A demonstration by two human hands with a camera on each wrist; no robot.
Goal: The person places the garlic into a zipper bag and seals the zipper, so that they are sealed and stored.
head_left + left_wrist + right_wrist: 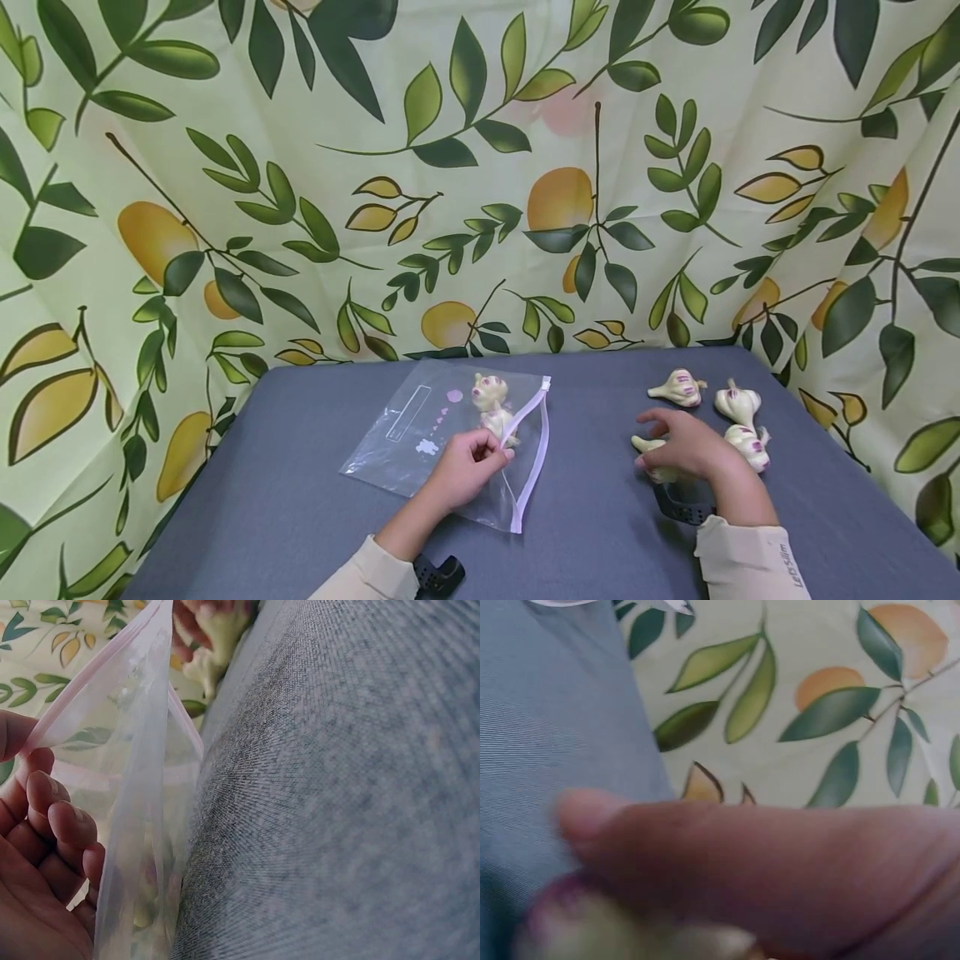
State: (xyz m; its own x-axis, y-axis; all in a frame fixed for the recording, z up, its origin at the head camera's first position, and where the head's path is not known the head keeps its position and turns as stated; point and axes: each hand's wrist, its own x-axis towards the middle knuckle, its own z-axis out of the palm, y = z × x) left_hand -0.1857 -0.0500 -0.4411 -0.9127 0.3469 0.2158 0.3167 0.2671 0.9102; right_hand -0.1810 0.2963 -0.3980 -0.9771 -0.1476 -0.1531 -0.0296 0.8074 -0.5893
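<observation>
My left hand (468, 468) pinches the opening edge of a clear zip bag (405, 421) between thumb and fingers. In the left wrist view the bag's pink-white zip strip (90, 671) rises from the thumb and the mouth gapes. Garlic bulbs (489, 390) with purple streaks lie inside the bag. To the right, my right hand (690, 446) grips a garlic bulb (662, 473), its stem poking out to the left between thumb and index finger. The right wrist view shows the thumb (705, 862) across that blurred bulb (592, 930); the other fingers are hidden there.
Beyond and beside the right hand lie more garlic bulbs: one at the back (678, 388), another to its right (738, 404), and a third against the wrist (747, 448). A grey cloth-covered table (300, 517) carries everything. Leaf-and-fruit patterned fabric (480, 250) hangs behind and at both sides.
</observation>
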